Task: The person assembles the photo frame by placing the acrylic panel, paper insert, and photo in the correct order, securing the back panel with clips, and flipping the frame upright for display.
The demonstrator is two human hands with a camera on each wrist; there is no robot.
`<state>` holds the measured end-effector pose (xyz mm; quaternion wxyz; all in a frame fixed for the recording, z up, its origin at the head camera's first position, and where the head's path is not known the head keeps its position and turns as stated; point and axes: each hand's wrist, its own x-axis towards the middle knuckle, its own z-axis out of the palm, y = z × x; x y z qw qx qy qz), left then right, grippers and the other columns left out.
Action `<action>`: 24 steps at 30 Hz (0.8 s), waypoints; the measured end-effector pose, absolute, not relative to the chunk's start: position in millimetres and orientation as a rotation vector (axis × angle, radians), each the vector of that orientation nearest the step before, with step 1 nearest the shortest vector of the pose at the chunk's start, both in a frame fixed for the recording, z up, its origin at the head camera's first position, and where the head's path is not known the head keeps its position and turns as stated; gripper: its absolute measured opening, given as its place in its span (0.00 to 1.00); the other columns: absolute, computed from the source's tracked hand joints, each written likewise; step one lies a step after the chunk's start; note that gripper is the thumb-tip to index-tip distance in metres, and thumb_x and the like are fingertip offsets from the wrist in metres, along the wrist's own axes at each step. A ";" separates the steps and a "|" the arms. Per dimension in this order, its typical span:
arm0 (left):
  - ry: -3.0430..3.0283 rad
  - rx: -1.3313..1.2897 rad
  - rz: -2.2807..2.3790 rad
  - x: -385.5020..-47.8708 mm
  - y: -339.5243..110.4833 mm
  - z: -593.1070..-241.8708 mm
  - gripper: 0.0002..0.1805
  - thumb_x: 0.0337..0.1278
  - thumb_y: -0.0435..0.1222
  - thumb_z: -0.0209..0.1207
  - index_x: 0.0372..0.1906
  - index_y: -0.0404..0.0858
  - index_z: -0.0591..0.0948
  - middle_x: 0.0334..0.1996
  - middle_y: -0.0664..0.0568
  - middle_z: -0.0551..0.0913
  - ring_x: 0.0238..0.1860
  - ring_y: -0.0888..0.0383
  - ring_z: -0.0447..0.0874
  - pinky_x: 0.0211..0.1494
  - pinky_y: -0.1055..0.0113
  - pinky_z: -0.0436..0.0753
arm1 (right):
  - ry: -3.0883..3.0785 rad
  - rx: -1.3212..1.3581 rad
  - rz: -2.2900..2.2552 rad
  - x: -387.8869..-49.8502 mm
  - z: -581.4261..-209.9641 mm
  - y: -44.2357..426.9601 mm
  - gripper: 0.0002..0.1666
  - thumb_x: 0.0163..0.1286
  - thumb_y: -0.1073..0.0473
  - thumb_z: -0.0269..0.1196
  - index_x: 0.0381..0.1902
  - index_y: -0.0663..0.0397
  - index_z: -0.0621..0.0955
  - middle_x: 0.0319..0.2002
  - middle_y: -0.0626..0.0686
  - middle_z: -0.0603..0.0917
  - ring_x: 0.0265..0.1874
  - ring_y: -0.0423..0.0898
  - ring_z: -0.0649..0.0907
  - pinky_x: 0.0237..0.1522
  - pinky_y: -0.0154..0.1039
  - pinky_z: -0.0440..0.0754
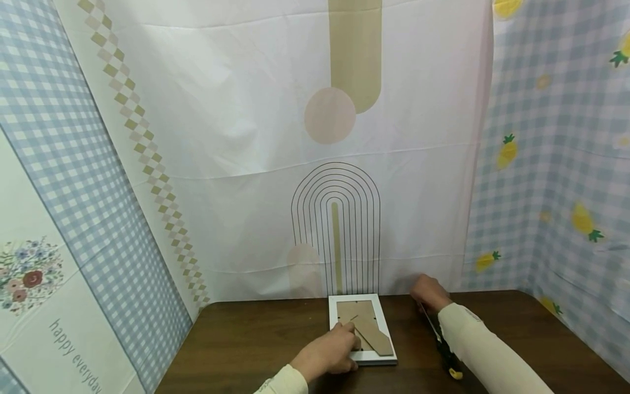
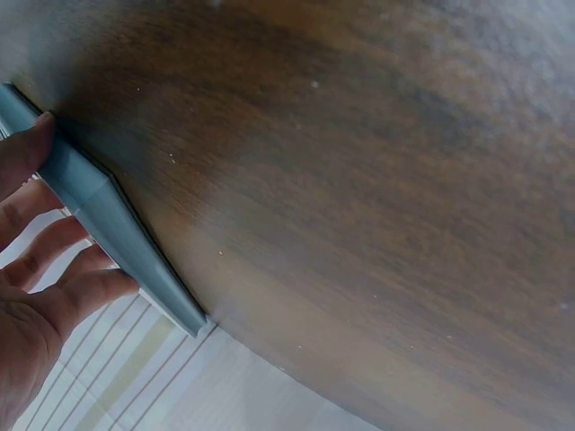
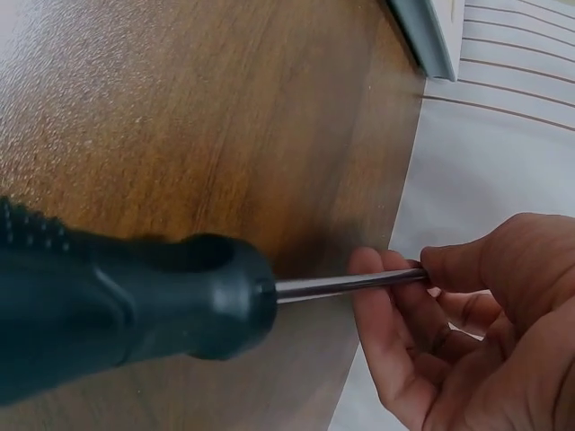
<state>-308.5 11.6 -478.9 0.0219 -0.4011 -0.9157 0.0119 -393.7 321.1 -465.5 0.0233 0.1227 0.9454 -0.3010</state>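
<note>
A white picture frame (image 1: pixel 386 328) lies back side up on the dark wooden table, with a brown backing board (image 1: pixel 354 310) and a slanted brown stand flap (image 1: pixel 380 339). My left hand (image 1: pixel 328 349) grips its near left part; in the left wrist view the thumb presses the grey edge (image 2: pixel 99 202) while the fingers lie across the other face. To the right, my right hand (image 1: pixel 431 294) pinches a screwdriver (image 1: pixel 445 350) by the tip end of its metal shaft (image 3: pixel 323 287). Its dark green handle (image 3: pixel 180 296) points back toward me, beneath the right forearm.
The wooden table (image 1: pixel 256 334) ends at a white patterned cloth (image 1: pixel 246 219) hanging behind it. Blue checked cloths (image 1: pixel 521 191) hang at both sides. The frame's far end is close to the table's back edge.
</note>
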 end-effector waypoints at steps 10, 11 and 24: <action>-2.729 -1.320 0.056 -326.5 9.0 -503.6 0.10 0.57 0.48 0.81 0.39 0.52 0.92 0.41 0.60 0.79 0.40 0.63 0.74 0.44 0.73 0.77 | 2.944 0.507 -0.825 -401.8 -469.3 325.2 0.13 0.70 0.65 0.56 0.24 0.55 0.78 0.29 0.60 0.82 0.23 0.52 0.83 0.22 0.43 0.85; -2.734 -1.314 0.062 -324.2 9.4 -499.1 0.10 0.56 0.48 0.81 0.40 0.52 0.92 0.42 0.61 0.80 0.40 0.63 0.75 0.45 0.74 0.78 | 2.945 0.505 -0.824 -401.7 -469.7 326.0 0.12 0.70 0.64 0.56 0.25 0.55 0.78 0.30 0.61 0.82 0.24 0.53 0.83 0.22 0.43 0.85; -2.717 -1.318 0.047 -335.5 12.3 -514.2 0.16 0.46 0.51 0.85 0.33 0.53 0.89 0.39 0.61 0.79 0.37 0.64 0.73 0.39 0.70 0.75 | 2.968 0.408 -0.756 -393.9 -469.7 332.6 0.14 0.71 0.62 0.71 0.26 0.57 0.80 0.30 0.61 0.84 0.26 0.55 0.85 0.25 0.45 0.84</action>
